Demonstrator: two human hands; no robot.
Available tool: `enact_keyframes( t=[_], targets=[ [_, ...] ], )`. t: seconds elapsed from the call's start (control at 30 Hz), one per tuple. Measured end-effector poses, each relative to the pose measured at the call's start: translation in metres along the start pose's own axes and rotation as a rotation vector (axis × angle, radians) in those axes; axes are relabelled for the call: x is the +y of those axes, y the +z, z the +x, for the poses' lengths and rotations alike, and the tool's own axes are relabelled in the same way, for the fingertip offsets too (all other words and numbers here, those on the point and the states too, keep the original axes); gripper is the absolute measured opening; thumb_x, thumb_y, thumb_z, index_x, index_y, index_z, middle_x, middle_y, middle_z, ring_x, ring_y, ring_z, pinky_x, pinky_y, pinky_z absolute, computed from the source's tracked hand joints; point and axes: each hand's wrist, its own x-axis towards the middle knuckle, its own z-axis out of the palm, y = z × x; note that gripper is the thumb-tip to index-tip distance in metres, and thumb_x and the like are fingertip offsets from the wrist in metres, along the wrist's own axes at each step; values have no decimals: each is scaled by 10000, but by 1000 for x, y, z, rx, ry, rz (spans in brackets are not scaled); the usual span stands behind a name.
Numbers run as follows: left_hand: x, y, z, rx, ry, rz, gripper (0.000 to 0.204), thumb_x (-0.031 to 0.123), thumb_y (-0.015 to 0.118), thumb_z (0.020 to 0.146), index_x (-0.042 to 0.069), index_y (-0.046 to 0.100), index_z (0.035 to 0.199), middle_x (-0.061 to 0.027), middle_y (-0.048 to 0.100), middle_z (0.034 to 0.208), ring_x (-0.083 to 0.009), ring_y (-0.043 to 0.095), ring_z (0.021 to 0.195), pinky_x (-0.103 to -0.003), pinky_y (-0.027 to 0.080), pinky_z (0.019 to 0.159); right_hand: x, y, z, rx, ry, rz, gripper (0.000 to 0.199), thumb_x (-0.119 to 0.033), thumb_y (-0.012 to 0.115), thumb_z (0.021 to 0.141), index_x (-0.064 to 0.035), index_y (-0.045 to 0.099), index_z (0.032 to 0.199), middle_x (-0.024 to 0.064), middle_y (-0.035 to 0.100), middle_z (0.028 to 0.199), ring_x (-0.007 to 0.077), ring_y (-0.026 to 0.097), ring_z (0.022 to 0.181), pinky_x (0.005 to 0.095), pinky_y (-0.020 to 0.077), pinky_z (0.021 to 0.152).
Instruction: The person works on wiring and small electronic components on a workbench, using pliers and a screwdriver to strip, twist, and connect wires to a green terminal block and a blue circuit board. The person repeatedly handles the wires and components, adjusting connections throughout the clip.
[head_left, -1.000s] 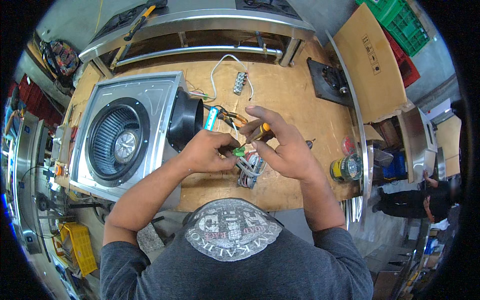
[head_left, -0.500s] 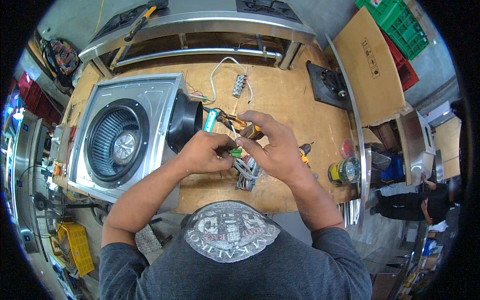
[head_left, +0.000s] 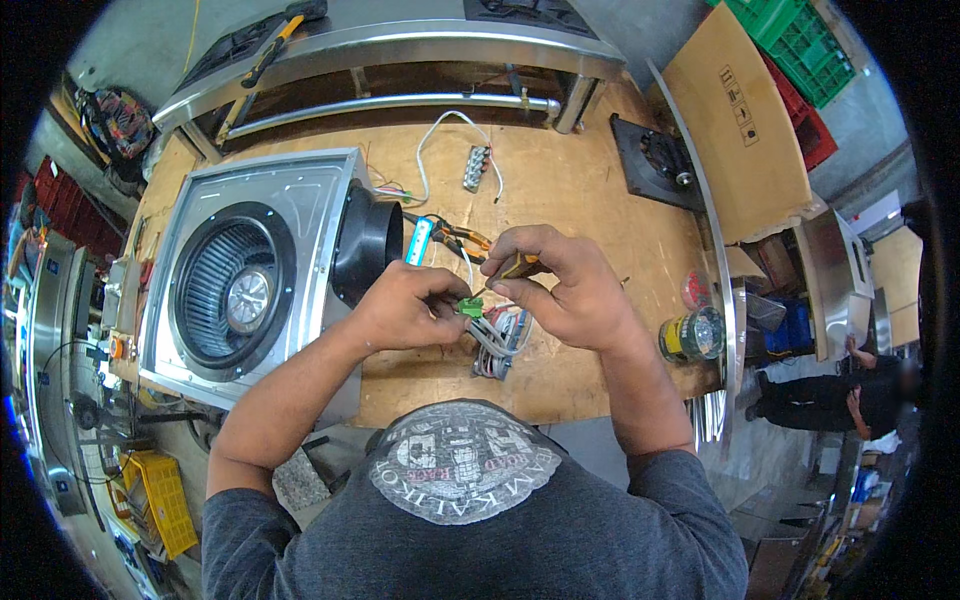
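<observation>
A small green terminal connector (head_left: pixel 470 307) is pinched between the thumb and fingers of my left hand (head_left: pixel 405 310). Grey cable (head_left: pixel 493 350) lies coiled on the wooden table just below it, and a white wire rises above it. My right hand (head_left: pixel 572 290) grips a screwdriver (head_left: pixel 518 266) by its yellow-and-black handle, its thin shaft pointing down-left at the connector. Whether the tip sits in a screw is too small to tell. Just beyond my hands lie pliers (head_left: pixel 462 236) with orange-and-black handles and a light-blue strip-shaped thing (head_left: pixel 419 240).
A metal blower unit (head_left: pixel 240 280) with a black outlet stands at left. Farther back lie a terminal strip (head_left: pixel 476 168) and white cable. A clear-topped jar (head_left: pixel 690 336) stands at right, near a black burner plate (head_left: pixel 655 165). A steel stove (head_left: pixel 400 50) spans the back.
My right hand has shifted slightly right, and the screwdriver shaft now points down at the connector. My left hand stays nearly in place. A yellow-black tool beside my right hand is now hidden.
</observation>
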Motion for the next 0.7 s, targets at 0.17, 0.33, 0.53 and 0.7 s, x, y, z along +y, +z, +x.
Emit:
enact_keyframes(
  t=[0.17, 0.33, 0.53, 0.7],
  targets=[
    [2, 5, -2, 47, -10, 1, 246, 140, 787, 717, 4, 693, 899, -120, 680, 709, -168, 692, 623, -286, 549, 594, 6, 5, -2, 98, -67, -103, 277, 24, 711, 810, -11, 592, 1057, 111, 681, 938, 200, 706, 855, 306, 560, 739],
    [0, 7, -1, 65, 1, 24, 245, 126, 780, 717, -1, 690, 906, -119, 675, 704, -171, 693, 630, -291, 550, 600, 6, 15, -7, 181, -53, -174, 277, -11, 730, 811, -2, 589, 1050, 117, 675, 926, 196, 704, 850, 296, 555, 708],
    [1, -5, 7, -84, -139, 16, 275, 142, 757, 721, -9, 683, 938, -119, 678, 714, -165, 683, 636, -292, 546, 622, 15, 22, -7, 351, 47, 51, 243, -27, 673, 846, 11, 586, 1070, 108, 654, 995, 153, 670, 851, 281, 536, 739],
    [5, -19, 11, -227, -189, -135, 237, 67, 657, 737, 2, 695, 961, -100, 688, 785, -109, 631, 708, -280, 510, 652, 74, 20, -19, 109, 167, 30, 325, -102, 634, 893, -10, 591, 1202, 76, 627, 956, 110, 610, 790, 264, 508, 720]
  ],
)
